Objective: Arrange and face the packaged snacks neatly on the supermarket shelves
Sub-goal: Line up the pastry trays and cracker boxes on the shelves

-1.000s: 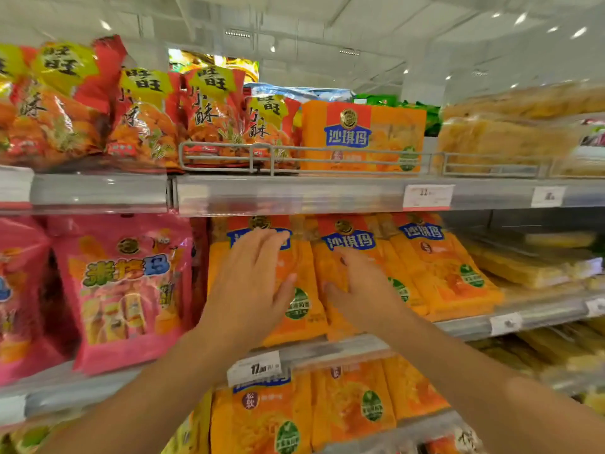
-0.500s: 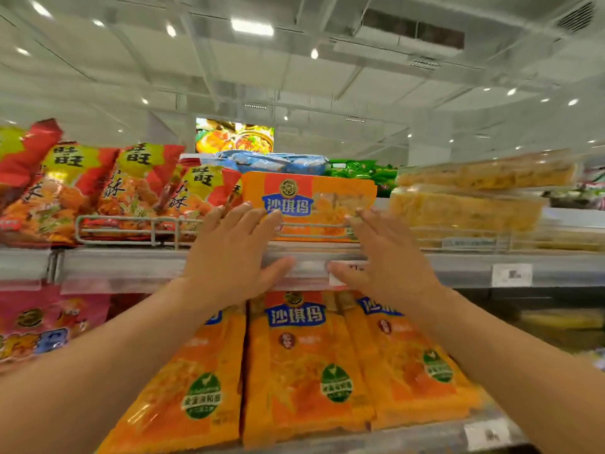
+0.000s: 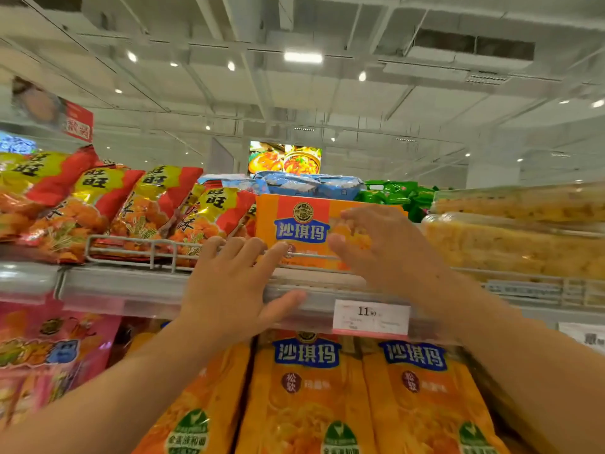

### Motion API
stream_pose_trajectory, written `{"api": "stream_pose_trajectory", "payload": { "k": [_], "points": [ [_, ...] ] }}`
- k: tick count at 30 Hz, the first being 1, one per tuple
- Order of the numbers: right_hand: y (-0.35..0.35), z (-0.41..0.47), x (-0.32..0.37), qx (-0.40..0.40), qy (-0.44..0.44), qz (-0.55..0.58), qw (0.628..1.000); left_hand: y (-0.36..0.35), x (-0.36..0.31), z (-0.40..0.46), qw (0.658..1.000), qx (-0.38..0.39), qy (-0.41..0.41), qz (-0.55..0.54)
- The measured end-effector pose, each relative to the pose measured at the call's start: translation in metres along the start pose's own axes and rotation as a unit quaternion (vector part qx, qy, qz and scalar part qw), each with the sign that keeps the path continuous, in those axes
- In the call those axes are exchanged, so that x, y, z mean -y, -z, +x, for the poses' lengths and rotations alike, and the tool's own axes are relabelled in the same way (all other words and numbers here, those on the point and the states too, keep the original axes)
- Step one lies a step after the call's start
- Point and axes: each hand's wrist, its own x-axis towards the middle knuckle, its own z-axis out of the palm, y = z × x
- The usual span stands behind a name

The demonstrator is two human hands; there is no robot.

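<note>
While it stands on the top shelf [image 3: 131,285] behind a low wire rail [image 3: 137,247], the orange box [image 3: 294,231] faces out with blue writing on its front. It sits between red and yellow snack bags [image 3: 144,208] on the left and clear tubs of yellow cakes [image 3: 510,244] on the right. The right hand [image 3: 376,247] is up against the front of the box with its fingers loosely bent, but it is blurry, so I cannot tell if it grips the box. The left hand [image 3: 235,283] is spread flat, fingers straight, with its fingertips at the rail just below the box. A white price tag [image 3: 370,317] hangs on the shelf edge. Orange bags [image 3: 311,394] with the same blue writing stand in a row on the shelf below, next to a pink bag [image 3: 49,355]. Blue packs [image 3: 307,185] and green packs [image 3: 393,194] lie behind the box.
</note>
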Motion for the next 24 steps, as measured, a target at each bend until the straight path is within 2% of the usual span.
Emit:
{"api": "stream_pose_trajectory", "payload": {
  "k": [4, 7, 11, 24],
  "points": [
    [-0.006, 0.076, 0.0, 0.079, 0.024, -0.094, 0.992, -0.005, 0.002, -0.001, 0.999, -0.033, -0.008, -0.001],
    [-0.021, 0.11, -0.005, 0.153, -0.005, -0.172, 0.973, -0.005, 0.003, -0.002, 0.998, -0.056, -0.013, -0.004],
    [-0.033, 0.129, -0.019, 0.252, -0.07, -0.107, 0.959, -0.007, 0.004, -0.002, 0.997, -0.069, -0.018, -0.01],
    [-0.013, 0.122, -0.01, 0.237, -0.091, -0.045, 0.966, -0.003, 0.003, -0.001, 1.0, -0.012, -0.01, -0.015]
  ]
}}
